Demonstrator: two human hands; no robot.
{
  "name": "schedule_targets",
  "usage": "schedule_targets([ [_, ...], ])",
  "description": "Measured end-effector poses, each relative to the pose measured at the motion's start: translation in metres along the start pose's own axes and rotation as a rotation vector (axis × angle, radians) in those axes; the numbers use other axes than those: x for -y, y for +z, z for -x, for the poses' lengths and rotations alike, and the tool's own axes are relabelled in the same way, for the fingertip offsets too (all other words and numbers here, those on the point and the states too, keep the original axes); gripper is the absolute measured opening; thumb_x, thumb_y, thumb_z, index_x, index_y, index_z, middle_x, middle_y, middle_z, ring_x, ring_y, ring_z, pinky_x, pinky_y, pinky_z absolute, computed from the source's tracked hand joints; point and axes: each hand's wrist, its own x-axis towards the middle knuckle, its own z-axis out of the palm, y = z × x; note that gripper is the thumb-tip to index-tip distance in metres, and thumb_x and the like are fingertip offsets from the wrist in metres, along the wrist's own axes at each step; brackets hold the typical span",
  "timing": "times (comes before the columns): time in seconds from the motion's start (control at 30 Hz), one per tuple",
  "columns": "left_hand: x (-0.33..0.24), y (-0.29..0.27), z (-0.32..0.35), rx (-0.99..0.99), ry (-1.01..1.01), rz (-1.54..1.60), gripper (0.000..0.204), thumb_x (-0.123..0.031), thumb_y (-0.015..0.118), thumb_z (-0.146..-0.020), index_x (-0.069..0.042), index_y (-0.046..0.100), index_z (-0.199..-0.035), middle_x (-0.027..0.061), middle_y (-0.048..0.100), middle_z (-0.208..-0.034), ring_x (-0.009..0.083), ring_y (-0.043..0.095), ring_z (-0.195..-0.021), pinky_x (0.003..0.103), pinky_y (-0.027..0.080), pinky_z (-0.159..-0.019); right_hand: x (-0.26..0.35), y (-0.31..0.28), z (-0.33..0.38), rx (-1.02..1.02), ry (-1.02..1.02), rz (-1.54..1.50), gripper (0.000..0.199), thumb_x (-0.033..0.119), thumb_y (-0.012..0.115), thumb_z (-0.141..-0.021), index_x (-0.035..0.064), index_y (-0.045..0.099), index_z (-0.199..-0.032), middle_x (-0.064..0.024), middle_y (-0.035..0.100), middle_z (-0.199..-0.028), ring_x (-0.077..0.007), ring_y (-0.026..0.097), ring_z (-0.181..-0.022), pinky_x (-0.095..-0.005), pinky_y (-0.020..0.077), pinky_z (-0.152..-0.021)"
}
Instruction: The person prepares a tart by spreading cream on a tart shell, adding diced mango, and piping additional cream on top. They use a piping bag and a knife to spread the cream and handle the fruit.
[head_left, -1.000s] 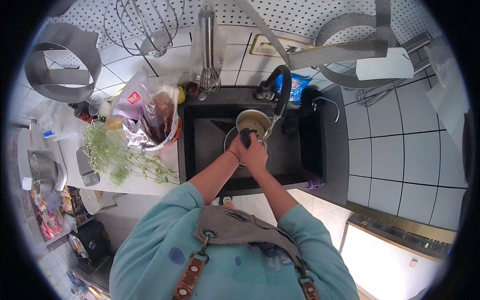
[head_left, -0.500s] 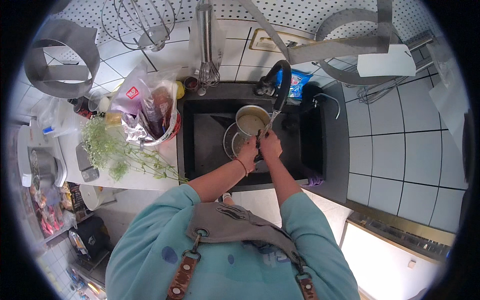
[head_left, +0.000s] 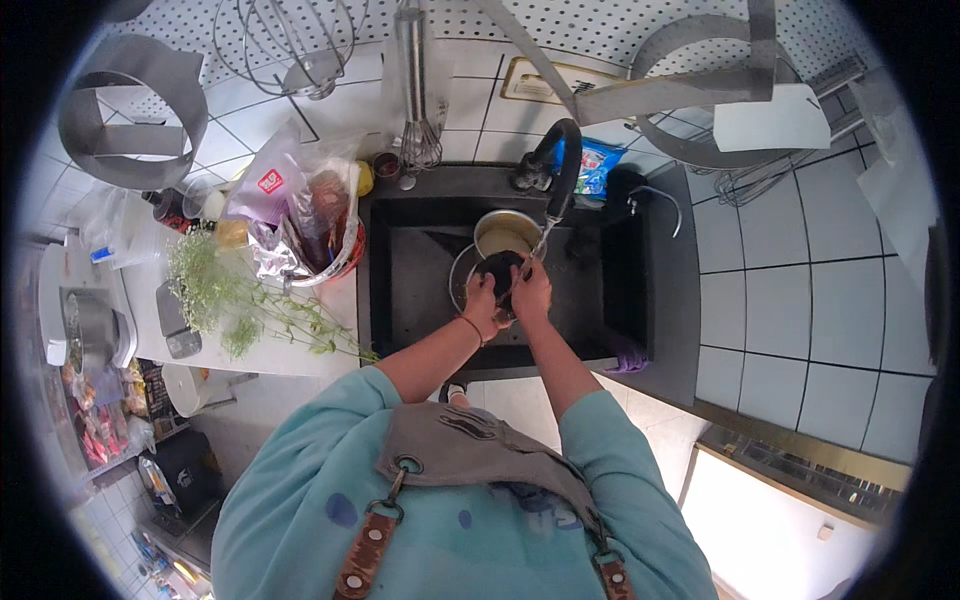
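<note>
Both my hands are low over the dark sink (head_left: 420, 310), closed around a dark round piece (head_left: 505, 268) whose kind I cannot make out. My left hand (head_left: 481, 308) grips its near left side, and my right hand (head_left: 532, 292) its right side. Just beyond them stands a round metal pot (head_left: 488, 222) with cloudy, beige liquid inside. A round metal dish (head_left: 457, 276) lies partly hidden under the hands. The black tap (head_left: 568, 170) arches down, its metal spout end (head_left: 546, 236) right above my right hand.
Left of the sink, a bucket stuffed with plastic bags (head_left: 345, 262) and white-flowered stems (head_left: 205, 285) rest on the counter. A blue packet (head_left: 592, 168) stands behind the tap, and a purple cloth (head_left: 628, 357) hangs at the near right rim. Whisks (head_left: 418, 140) and metal rings (head_left: 190, 110) hang above.
The dark piece has turned and now shows a broad round face above my fingers. My hands have spread slightly apart around it.
</note>
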Motion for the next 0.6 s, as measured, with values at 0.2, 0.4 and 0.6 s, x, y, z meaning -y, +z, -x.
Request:
schedule_targets([
  [0.2,0.025,-0.055,-0.099,0.806,-0.145,0.482,0.043,-0.045,0.044,-0.105,-0.015,0.054,-0.135,0.0129,0.060,-0.134,0.0316,0.060,-0.123,0.051,0.048,-0.106,0.061,0.004,0.043,0.155,0.119,-0.002,0.035,0.037,0.074,-0.089,0.0089,0.067,-0.109,-0.0222,0.071,-0.112,-0.0407,0.068,-0.106,-0.0491,0.0528,-0.090],
  [0.4,0.037,-0.018,-0.061,0.328,0.048,0.025,0.046,-0.050,0.045,-0.105,-0.013,0.058,-0.129,0.0104,0.065,-0.130,0.0289,0.065,-0.113,0.044,0.054,-0.096,0.019,-0.001,-0.008,0.142,0.242,0.383,0.045,0.055,0.056,-0.095,0.0144,0.071,-0.110,-0.0225,0.072,-0.108,-0.0441,0.070,-0.100,-0.0567,0.0548,-0.088],
  [0.6,0.001,-0.019,-0.036,0.326,-0.211,0.244,0.039,-0.047,0.047,-0.106,-0.017,0.066,-0.122,0.0057,0.071,-0.116,0.0251,0.068,-0.108,0.042,0.055,-0.093,0.028,0.005,0.005,0.203,0.140,0.265,0.044,0.050,0.061,-0.094,0.0113,0.068,-0.114,-0.0228,0.072,-0.106,-0.0452,0.069,-0.101,-0.0561,0.0546,-0.087],
])
